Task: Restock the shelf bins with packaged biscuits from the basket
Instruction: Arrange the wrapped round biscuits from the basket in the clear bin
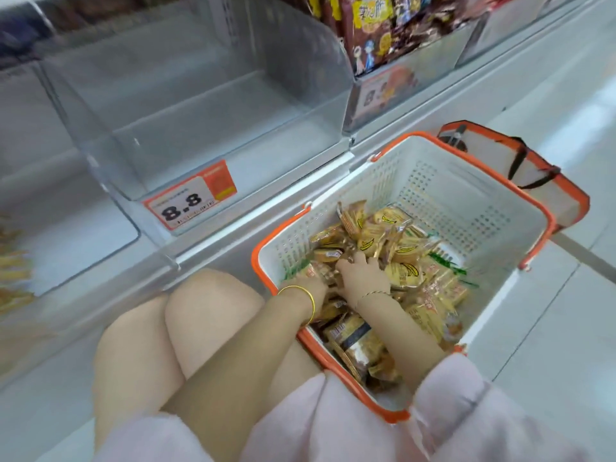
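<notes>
Orange rim, white perforated walls: is that the basket [450, 199]?
Yes, on the floor below the clear bin [186, 146] tagged 8.8.
And the biscuit packets [405, 250]?
Heaped inside the basket. Left hand [307, 284] and right hand [363, 277] are down among them.
Fingers?
Buried in packets; gripping or loose, I cannot tell.
</notes>
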A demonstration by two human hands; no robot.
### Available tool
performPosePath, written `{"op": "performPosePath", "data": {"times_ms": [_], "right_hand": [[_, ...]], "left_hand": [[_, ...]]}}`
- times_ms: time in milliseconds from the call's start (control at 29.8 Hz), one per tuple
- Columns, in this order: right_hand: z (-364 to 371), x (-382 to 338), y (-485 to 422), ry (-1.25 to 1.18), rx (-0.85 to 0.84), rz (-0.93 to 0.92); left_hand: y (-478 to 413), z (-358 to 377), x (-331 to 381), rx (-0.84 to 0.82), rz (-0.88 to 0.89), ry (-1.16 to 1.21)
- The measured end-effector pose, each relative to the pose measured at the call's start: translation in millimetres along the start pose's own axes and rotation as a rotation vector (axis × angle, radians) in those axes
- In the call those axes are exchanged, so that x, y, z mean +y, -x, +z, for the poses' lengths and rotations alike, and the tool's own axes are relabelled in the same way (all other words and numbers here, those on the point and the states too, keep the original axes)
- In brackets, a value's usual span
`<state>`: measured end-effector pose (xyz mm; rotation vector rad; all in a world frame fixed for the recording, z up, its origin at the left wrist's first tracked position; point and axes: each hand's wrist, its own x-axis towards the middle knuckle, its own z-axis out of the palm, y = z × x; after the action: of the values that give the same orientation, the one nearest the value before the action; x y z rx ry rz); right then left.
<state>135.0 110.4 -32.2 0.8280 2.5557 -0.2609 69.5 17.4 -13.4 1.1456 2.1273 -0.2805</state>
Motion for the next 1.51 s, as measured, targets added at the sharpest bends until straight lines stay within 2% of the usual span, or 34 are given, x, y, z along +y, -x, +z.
{"op": "performPosePath", "data": {"times_ms": [101,302,436,536,603,670,804,905,1039,1139,1340,1508], "right_hand": [[-3,1,-1,-0.038,0.078,0.043],[-5,8,3,-0.145,0.242,0.048],[-12,18,6,-0.493,0.383,-0.007],[-20,20,8,-0.774,0.369,0.005],[-23,19,9,-0.863,0.352,0.004],[-24,20,8,-0.954,0.369,0.025],[-36,21,12,-1.145,0.468,0.096],[-48,16,19,-1.228,0.522,0.090],[-67,-1,32,-1.274,0.485,-0.003],[-86,-25,48,-1.384,0.377,-0.097],[-121,-89,81,-1.461,0.225,-0.329],[-142,-150,112,-1.333,0.066,-0.555]], "left_hand": [[3,-5,-4,0.120,-0.037,0.003],[4,-6,-8,0.235,-0.001,-0.016],[3,-9,-10,0.345,-0.020,0.047],[1,-11,-11,0.414,-0.045,0.108],[1,-11,-12,0.442,-0.043,0.159],[1,-12,-15,0.496,-0.031,0.283],[14,-29,-23,0.623,-0.013,0.701],[32,-47,-35,0.644,0.020,0.884],[76,-74,-55,0.660,0.079,0.924],[122,-92,-74,0.614,0.099,0.916],[221,-109,-126,0.613,0.049,0.795],[280,-99,-181,0.665,-0.017,0.946]]}}
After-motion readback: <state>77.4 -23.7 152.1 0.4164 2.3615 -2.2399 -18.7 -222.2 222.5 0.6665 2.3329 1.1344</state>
